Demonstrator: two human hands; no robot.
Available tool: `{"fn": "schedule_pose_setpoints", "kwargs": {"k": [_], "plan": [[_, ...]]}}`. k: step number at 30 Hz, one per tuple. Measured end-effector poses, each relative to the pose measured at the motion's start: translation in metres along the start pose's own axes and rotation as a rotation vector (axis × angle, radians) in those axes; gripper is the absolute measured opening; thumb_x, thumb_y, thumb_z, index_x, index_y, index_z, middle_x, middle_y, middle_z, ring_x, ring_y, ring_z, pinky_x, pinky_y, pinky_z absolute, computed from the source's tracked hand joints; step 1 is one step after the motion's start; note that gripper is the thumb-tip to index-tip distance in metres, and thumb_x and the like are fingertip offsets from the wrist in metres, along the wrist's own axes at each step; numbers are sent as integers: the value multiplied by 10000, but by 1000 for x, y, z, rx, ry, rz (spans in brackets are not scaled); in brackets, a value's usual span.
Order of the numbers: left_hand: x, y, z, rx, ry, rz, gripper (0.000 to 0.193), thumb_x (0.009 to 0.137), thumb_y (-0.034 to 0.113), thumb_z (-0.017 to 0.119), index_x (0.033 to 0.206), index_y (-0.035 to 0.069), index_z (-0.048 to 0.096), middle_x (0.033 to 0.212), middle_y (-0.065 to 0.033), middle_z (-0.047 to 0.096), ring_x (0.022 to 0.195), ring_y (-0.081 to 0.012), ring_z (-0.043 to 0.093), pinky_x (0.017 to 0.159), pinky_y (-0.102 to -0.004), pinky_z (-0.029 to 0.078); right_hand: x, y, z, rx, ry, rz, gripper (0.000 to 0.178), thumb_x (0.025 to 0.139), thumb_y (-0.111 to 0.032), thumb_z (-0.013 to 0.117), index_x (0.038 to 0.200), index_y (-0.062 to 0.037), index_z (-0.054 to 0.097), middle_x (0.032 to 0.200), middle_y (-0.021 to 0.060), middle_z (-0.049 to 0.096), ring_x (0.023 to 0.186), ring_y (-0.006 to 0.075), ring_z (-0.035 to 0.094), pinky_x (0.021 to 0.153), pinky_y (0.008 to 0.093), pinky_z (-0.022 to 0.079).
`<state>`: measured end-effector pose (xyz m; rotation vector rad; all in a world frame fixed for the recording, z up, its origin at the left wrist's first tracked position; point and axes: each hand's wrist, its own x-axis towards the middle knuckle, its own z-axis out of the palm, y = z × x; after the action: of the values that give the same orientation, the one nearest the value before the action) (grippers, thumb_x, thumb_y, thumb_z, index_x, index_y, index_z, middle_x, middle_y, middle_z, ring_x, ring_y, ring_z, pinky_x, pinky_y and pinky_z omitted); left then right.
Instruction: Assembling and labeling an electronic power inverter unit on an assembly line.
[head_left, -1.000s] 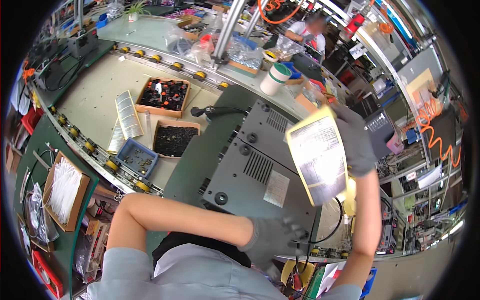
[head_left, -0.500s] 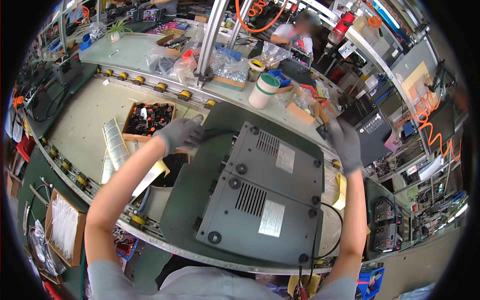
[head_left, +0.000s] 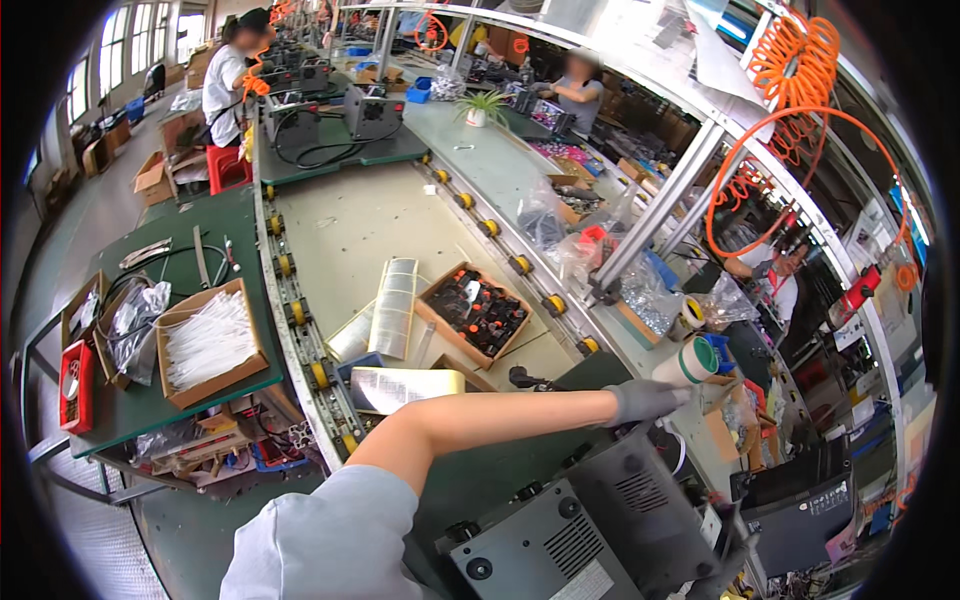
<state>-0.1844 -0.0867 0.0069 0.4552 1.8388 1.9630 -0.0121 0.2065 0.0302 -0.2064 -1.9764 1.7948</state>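
Note:
Two dark grey metal boxes with vent slots and round feet lie side by side at the lower right, the near box [head_left: 545, 550] and the far box [head_left: 640, 500]. My left arm stretches across to the right. My left hand [head_left: 645, 402], in a grey glove, is at the top edge of the far box, its fingers stretched out toward a white cup with a green rim [head_left: 688, 362]. Whether the fingers touch the box is unclear. My right hand cannot be made out; a dark blur covers the far box's right end.
A carton of black and orange parts [head_left: 478, 312] stands beside label sheets [head_left: 393, 310] on the roller line. At left, a carton holds white cable ties [head_left: 212, 340]. More grey machines [head_left: 372, 110] stand at the back. Co-workers are at far left and across the bench.
The view has swung left, bringing the aisle and back machines in. My left hand has moved right, to the far box's top edge. My right arm has left the picture.

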Motion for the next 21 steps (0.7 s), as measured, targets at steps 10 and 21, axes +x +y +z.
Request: {"fn": "schedule_pose_setpoints", "kwargs": {"k": [10,21], "plan": [[-117,-41,-15,592,320,208,554,868,401,547,1256,9,487,1202,-195,558,1120,-281,550,944,-347,430,-83,23,-54,-539,-174,61,535,925,-509,410,1026,-16,593,764,139,638,700,288,630,660,374,524],[-245,-24,13,-524,-36,-225,623,910,544,437,1324,81,407,1240,-95,518,1086,-175,527,928,-322,439,-210,29,-22,116,-164,667,562,948,-515,343,1112,-15,541,969,79,602,902,178,571,763,273,440]]}}
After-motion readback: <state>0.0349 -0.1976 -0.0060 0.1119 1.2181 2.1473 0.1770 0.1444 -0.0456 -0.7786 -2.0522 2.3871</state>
